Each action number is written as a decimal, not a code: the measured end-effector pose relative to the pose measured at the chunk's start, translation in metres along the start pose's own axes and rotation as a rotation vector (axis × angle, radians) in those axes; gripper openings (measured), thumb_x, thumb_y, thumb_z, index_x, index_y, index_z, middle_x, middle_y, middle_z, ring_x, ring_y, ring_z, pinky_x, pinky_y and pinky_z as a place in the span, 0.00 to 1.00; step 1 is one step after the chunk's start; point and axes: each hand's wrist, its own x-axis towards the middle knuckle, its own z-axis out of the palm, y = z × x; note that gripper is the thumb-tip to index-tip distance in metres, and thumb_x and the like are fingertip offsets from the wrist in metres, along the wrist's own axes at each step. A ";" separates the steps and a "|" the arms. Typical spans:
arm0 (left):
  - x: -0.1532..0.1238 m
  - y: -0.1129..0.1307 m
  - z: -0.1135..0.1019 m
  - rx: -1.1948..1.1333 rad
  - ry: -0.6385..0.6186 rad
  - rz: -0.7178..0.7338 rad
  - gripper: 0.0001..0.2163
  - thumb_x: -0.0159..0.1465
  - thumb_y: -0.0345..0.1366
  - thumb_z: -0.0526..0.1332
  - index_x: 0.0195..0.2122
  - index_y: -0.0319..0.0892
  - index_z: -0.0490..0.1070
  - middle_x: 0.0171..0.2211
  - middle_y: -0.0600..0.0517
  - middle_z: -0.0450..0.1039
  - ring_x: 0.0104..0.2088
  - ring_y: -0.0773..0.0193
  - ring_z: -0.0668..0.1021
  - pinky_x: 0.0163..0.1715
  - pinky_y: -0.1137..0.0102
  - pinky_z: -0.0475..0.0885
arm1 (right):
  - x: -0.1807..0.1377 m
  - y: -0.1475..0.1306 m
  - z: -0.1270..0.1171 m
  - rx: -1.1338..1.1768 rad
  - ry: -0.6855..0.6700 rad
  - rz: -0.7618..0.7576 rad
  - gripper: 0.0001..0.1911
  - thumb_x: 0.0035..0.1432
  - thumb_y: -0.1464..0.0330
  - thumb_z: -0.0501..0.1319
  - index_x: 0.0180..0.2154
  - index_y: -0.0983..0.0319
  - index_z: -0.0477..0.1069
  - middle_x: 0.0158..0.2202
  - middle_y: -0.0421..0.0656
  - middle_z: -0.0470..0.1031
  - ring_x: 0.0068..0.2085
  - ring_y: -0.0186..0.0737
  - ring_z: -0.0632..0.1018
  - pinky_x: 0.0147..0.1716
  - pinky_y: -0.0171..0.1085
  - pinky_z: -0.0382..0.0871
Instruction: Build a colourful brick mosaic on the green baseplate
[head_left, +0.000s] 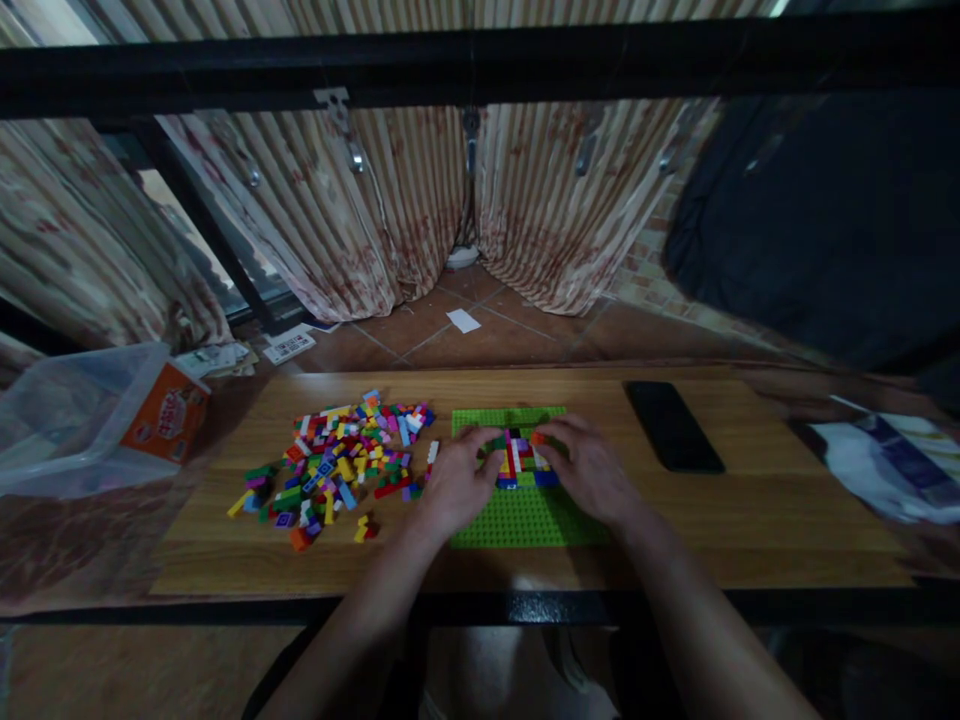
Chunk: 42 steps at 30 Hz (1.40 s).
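Note:
A bright green studded baseplate (517, 525) lies on the wooden table. On it stands a low build of toy bricks (516, 462) in red, white, purple, blue and other colours. My left hand (457, 480) is at the build's left side, thumb and forefinger closed about a dark green brick (498, 441). From the right, my right hand (589, 465) pinches an orange brick (537, 438) at the build's upper right. Whether these two bricks are pressed down on the build, I cannot tell. My fingers hide parts of the build's sides.
A heap of loose bricks (352, 450) spreads over the table's left part. A black phone (673, 427) lies on the right of the table (780, 520). A clear plastic box (82, 420) stands beyond the left end; a white and purple packet (892, 465) is at the right.

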 end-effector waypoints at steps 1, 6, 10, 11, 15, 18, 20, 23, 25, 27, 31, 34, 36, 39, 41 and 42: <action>-0.001 0.002 0.003 0.093 0.021 0.057 0.15 0.65 0.36 0.54 0.52 0.43 0.70 0.48 0.47 0.72 0.47 0.60 0.74 0.51 0.63 0.68 | 0.001 -0.001 0.001 -0.012 -0.016 -0.014 0.09 0.60 0.68 0.56 0.39 0.60 0.75 0.40 0.47 0.72 0.43 0.45 0.73 0.48 0.47 0.68; -0.006 0.009 0.015 0.405 -0.017 0.215 0.18 0.66 0.39 0.54 0.57 0.44 0.67 0.58 0.43 0.62 0.57 0.54 0.66 0.57 0.56 0.63 | 0.002 -0.002 0.004 -0.090 -0.023 -0.047 0.09 0.59 0.71 0.56 0.38 0.59 0.74 0.39 0.47 0.71 0.43 0.46 0.72 0.46 0.47 0.68; -0.007 0.011 0.021 0.493 -0.054 0.234 0.17 0.66 0.39 0.53 0.55 0.45 0.67 0.61 0.43 0.59 0.57 0.52 0.65 0.57 0.54 0.62 | 0.002 -0.004 0.005 -0.128 -0.015 -0.045 0.10 0.58 0.73 0.55 0.37 0.59 0.75 0.39 0.47 0.71 0.43 0.46 0.72 0.46 0.47 0.69; -0.007 0.011 0.021 0.503 -0.054 0.237 0.17 0.66 0.39 0.53 0.55 0.44 0.68 0.61 0.43 0.59 0.58 0.52 0.65 0.57 0.54 0.62 | 0.002 -0.005 0.005 -0.127 -0.013 -0.045 0.10 0.58 0.73 0.55 0.37 0.59 0.75 0.39 0.47 0.71 0.43 0.46 0.72 0.46 0.47 0.69; -0.007 0.010 0.023 0.512 -0.052 0.245 0.17 0.67 0.39 0.53 0.55 0.44 0.68 0.61 0.43 0.59 0.58 0.52 0.65 0.57 0.53 0.61 | 0.002 -0.003 0.007 -0.083 -0.008 -0.021 0.11 0.58 0.74 0.55 0.38 0.59 0.75 0.41 0.47 0.72 0.44 0.45 0.73 0.47 0.47 0.69; -0.006 0.009 0.023 0.505 -0.046 0.240 0.16 0.66 0.39 0.53 0.54 0.44 0.68 0.61 0.43 0.59 0.58 0.52 0.65 0.57 0.53 0.61 | 0.002 0.000 0.008 -0.047 -0.001 0.007 0.11 0.57 0.72 0.57 0.41 0.61 0.75 0.42 0.48 0.72 0.44 0.45 0.74 0.48 0.47 0.68; -0.006 0.009 0.022 0.496 -0.043 0.235 0.16 0.67 0.39 0.53 0.54 0.44 0.68 0.60 0.43 0.60 0.58 0.52 0.65 0.57 0.54 0.62 | 0.002 0.000 0.008 -0.033 0.001 0.023 0.12 0.57 0.72 0.57 0.42 0.62 0.75 0.42 0.48 0.73 0.44 0.45 0.74 0.49 0.47 0.68; -0.006 0.010 0.022 0.489 -0.041 0.232 0.17 0.67 0.39 0.52 0.55 0.43 0.67 0.60 0.42 0.60 0.58 0.52 0.65 0.57 0.54 0.62 | 0.002 -0.002 0.007 -0.008 0.005 0.047 0.11 0.56 0.71 0.58 0.41 0.61 0.75 0.42 0.47 0.73 0.44 0.45 0.74 0.49 0.46 0.67; -0.007 0.010 0.021 0.488 -0.043 0.230 0.17 0.67 0.39 0.52 0.55 0.43 0.67 0.60 0.42 0.59 0.58 0.52 0.65 0.57 0.54 0.62 | 0.003 -0.004 0.006 0.017 0.007 0.073 0.11 0.56 0.71 0.58 0.41 0.61 0.75 0.42 0.47 0.73 0.44 0.45 0.75 0.48 0.46 0.67; -0.007 0.011 0.022 0.492 -0.048 0.230 0.17 0.67 0.39 0.53 0.56 0.43 0.66 0.60 0.42 0.59 0.58 0.51 0.65 0.56 0.54 0.62 | 0.003 -0.004 0.006 0.062 0.013 0.119 0.11 0.55 0.70 0.58 0.41 0.61 0.75 0.42 0.47 0.74 0.43 0.44 0.75 0.47 0.45 0.68; -0.008 0.010 0.026 0.518 -0.043 0.245 0.18 0.66 0.39 0.54 0.57 0.44 0.65 0.61 0.42 0.58 0.58 0.50 0.64 0.56 0.53 0.62 | 0.006 0.001 0.008 0.167 0.069 0.298 0.12 0.54 0.69 0.58 0.41 0.62 0.75 0.41 0.47 0.77 0.39 0.42 0.77 0.43 0.43 0.70; -0.008 0.009 0.029 0.544 -0.040 0.256 0.19 0.66 0.39 0.54 0.58 0.45 0.64 0.61 0.42 0.58 0.58 0.49 0.64 0.56 0.52 0.62 | 0.009 0.007 0.011 0.238 0.080 0.431 0.11 0.52 0.69 0.59 0.38 0.63 0.76 0.37 0.46 0.79 0.37 0.42 0.78 0.40 0.41 0.71; -0.009 0.008 0.030 0.559 -0.042 0.254 0.19 0.67 0.39 0.53 0.58 0.46 0.64 0.60 0.43 0.58 0.58 0.49 0.64 0.56 0.52 0.62 | 0.010 0.010 0.014 0.270 0.073 0.474 0.10 0.50 0.68 0.61 0.36 0.62 0.76 0.34 0.45 0.80 0.35 0.41 0.78 0.37 0.40 0.71; -0.009 0.008 0.031 0.581 -0.043 0.251 0.19 0.67 0.40 0.53 0.58 0.45 0.63 0.60 0.42 0.58 0.58 0.49 0.63 0.55 0.51 0.62 | 0.012 0.011 0.017 0.276 0.080 0.483 0.09 0.48 0.67 0.62 0.34 0.61 0.76 0.32 0.43 0.80 0.33 0.41 0.78 0.35 0.40 0.71; -0.010 0.009 0.031 0.595 -0.043 0.250 0.19 0.67 0.40 0.52 0.58 0.45 0.63 0.61 0.42 0.58 0.58 0.48 0.63 0.55 0.51 0.62 | 0.012 0.010 0.017 0.274 0.085 0.485 0.08 0.48 0.67 0.62 0.33 0.61 0.76 0.32 0.43 0.80 0.33 0.41 0.78 0.35 0.40 0.70; -0.010 0.010 0.031 0.602 -0.044 0.250 0.19 0.67 0.40 0.52 0.58 0.45 0.63 0.61 0.42 0.58 0.58 0.48 0.63 0.55 0.50 0.62 | 0.013 0.010 0.017 0.271 0.088 0.491 0.08 0.48 0.68 0.62 0.33 0.61 0.76 0.31 0.43 0.79 0.33 0.41 0.78 0.35 0.39 0.70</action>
